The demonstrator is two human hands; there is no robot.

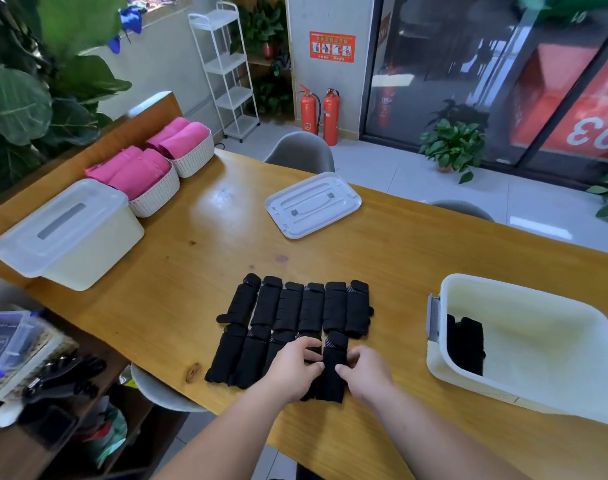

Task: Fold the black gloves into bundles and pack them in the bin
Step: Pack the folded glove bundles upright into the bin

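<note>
Gloves (pixel 295 306), all black, lie in two rows on the table (pixel 191 258), side by side and touching. There are six in the far row, and a nearer row sits tight against it. At the five o'clock end of the near row one glove (pixel 334 375) lies lengthwise, pointing toward twelve, and both hands are on it. The left hand (pixel 293 370) comes in from seven o'clock with its fingers curled, thumb and fingertips pinching the glove's left edge. The right hand (pixel 364 372) comes in from five o'clock and pinches the right edge, its thumb pressed to the cloth. Neither hand is slack; each grasps that same glove.

At three o'clock from the rows the bin (pixel 537 299) stands open on the table, cream-coloured, with a grey latch on its left end. Inside it, against the left wall, stands a black bundle (pixel 467 344). A pale lid (pixel 313 204) lies flat on the table at twelve o'clock, well apart from the bin.

At ten o'clock sits a closed box (pixel 67 233). Just beyond it, toward eleven, are two white baskets (pixel 153 202) filled with rolled pink cloths (pixel 133 171). Past the far table edge at twelve a grey chair (pixel 300 150) is tucked in. Behind it two red extinguishers (pixel 319 114) stand at the wall, with a white rack (pixel 226 71) to their left. A potted plant (pixel 453 143) stands at two o'clock by the glass.
</note>
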